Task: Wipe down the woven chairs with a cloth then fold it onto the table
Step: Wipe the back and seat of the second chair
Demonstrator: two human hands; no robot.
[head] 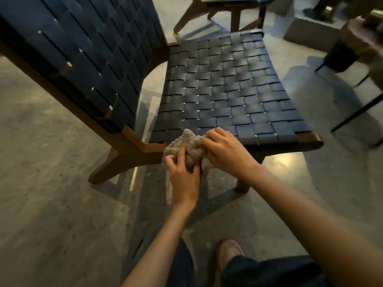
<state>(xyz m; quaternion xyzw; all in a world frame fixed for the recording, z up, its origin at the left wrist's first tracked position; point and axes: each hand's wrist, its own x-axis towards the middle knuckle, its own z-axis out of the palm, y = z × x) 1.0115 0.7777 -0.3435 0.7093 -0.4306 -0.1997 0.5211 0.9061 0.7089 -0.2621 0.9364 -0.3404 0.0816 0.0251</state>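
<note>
A dark blue woven chair [223, 88] with a wooden frame fills the upper middle of the head view, its backrest at the left. A crumpled beige cloth [189, 149] is bunched at the near left corner of the seat. My left hand [183, 177] grips the cloth from below, thumb and fingers curled into it. My right hand [224, 151] holds the cloth's right side, fingers curled over it at the seat's front edge.
A second wooden chair [230, 9] stands behind, at the top. A dark table leg [356, 114] and a dark stool or stand are at the right. Grey concrete blocks [308, 30] sit at the upper right. My foot [229, 251] is on the polished floor below.
</note>
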